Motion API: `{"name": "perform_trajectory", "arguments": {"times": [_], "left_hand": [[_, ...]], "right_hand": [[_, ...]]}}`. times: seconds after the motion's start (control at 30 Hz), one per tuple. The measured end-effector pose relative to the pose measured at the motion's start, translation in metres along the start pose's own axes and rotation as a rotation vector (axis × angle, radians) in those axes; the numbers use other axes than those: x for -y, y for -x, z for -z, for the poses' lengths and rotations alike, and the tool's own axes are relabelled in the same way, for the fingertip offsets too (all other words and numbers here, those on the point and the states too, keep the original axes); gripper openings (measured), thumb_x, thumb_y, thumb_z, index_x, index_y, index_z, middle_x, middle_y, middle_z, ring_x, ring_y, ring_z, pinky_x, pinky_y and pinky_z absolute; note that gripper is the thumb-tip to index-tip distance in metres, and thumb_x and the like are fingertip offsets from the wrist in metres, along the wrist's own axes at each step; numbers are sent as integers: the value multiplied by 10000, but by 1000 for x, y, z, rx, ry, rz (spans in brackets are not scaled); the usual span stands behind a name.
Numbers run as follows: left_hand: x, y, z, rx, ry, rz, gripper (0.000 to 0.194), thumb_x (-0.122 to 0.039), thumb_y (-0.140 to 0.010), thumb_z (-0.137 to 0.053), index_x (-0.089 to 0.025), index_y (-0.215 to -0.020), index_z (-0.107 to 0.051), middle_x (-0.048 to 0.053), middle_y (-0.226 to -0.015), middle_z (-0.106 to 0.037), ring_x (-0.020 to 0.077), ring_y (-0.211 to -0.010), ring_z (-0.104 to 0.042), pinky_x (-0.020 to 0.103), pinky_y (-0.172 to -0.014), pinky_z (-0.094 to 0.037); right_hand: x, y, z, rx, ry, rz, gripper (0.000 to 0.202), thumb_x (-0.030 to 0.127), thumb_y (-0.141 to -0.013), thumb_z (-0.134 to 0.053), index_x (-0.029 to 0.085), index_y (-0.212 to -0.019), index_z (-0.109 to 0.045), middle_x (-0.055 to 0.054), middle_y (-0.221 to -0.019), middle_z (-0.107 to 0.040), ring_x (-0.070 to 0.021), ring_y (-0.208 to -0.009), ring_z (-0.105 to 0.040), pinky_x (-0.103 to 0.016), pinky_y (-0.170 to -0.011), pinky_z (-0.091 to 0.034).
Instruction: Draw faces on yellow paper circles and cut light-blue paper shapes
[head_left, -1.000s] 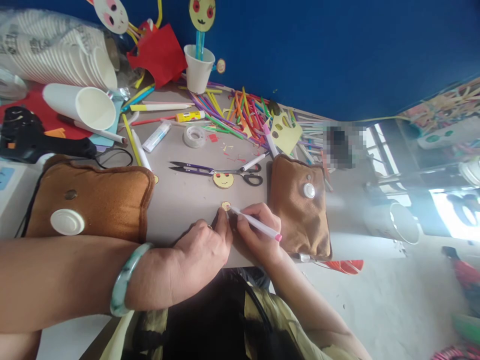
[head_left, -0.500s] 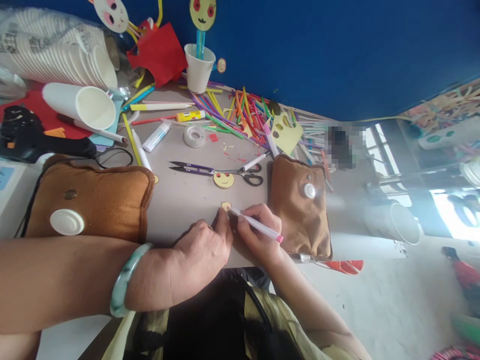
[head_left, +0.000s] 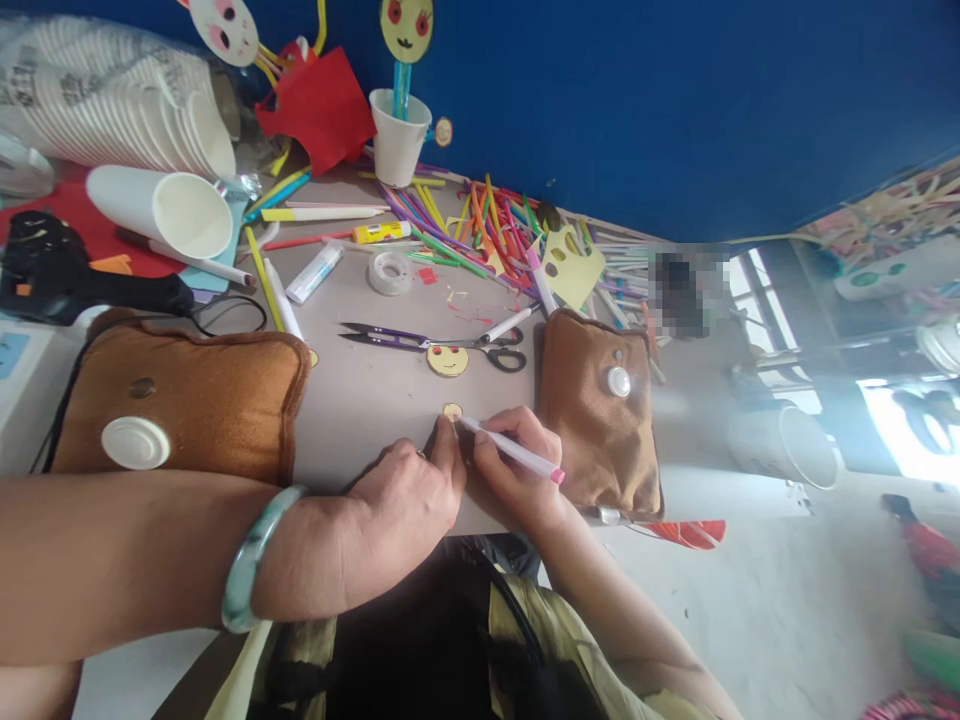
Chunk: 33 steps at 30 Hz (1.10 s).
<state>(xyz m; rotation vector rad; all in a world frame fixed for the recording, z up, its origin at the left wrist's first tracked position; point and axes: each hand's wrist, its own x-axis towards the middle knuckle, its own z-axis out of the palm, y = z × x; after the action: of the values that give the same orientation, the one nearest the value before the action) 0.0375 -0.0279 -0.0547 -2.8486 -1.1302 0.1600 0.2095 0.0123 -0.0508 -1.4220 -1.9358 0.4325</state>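
One small pale disc (head_left: 452, 410) lies on the table (head_left: 352, 425) at the fingertips of the left hand (head_left: 405, 495), whose grip is unclear; the right hand (head_left: 525, 465) grasps a pink-ended pen (head_left: 517, 453). Steady pinning and light strokes should help.

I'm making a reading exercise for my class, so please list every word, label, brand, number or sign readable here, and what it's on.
None can be read with certainty.
Clear wrapping around the stacked paper cups: dark printed characters, too blurred to read.
Yellow glue stick: print too small to read.
White tube: label too blurred to read.
Pen in the right hand: no lettering visible.
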Motion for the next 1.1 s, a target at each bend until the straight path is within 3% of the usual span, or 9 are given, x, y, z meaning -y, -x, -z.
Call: {"name": "perform_trajectory", "arguments": {"times": [0.23, 0.4, 0.63, 0.87, 1.1], "left_hand": [[-1, 0, -1, 25, 47, 36, 668, -240, -893, -517, 34, -1482, -358, 351, -1486, -397, 322, -1126, -632, 348, -682, -472], [-2, 0, -3, 76, 88, 55, 697, -295, -907, -537, -48, -1522, -323, 333, -1528, -342, 293, -978, -675, 368, -705, -460], [-2, 1, -5, 90, 94, 80, 705, -318, -892, -588, -32, -1496, -361, 360, -1529, -311, 261, -855, -680, 385, -712, -458], [5, -1, 4, 117, 157, 98, 645, -330, -918, -554, -83, -1487, -376, 326, -1539, -328, 264, -848, -686, 406, -747, -481], [18, -5, 13, 147, 266, 74, 563, -262, -920, -543, -134, -1449, -398, 279, -1537, -367, 333, -1046, -665, 441, -840, -485]], "right_hand": [[-1, 0, 0, -18, -2, -2, 64, 205, -797, -604, 216, -744, -570, 37, -573, -617, -102, -463, -561, -213, -453, -450], [-2, 0, -2, -12, 12, 3, 66, 198, -804, -619, 215, -756, -577, 42, -584, -611, -99, -470, -556, -211, -467, -451], [-1, 1, -1, -119, 13, -25, 58, 219, -838, -638, 211, -822, -583, 44, -601, -611, -101, -486, -551, -215, -479, -452], [-1, 2, 0, -131, -46, -5, 75, 198, -839, -630, 216, -815, -561, 48, -596, -624, -104, -489, -576, -212, -465, -450], [-2, 3, 1, -236, -74, 35, 79, 191, -858, -636, 223, -875, -566, 24, -678, -654, -127, -563, -621, -242, -516, -493]]}}
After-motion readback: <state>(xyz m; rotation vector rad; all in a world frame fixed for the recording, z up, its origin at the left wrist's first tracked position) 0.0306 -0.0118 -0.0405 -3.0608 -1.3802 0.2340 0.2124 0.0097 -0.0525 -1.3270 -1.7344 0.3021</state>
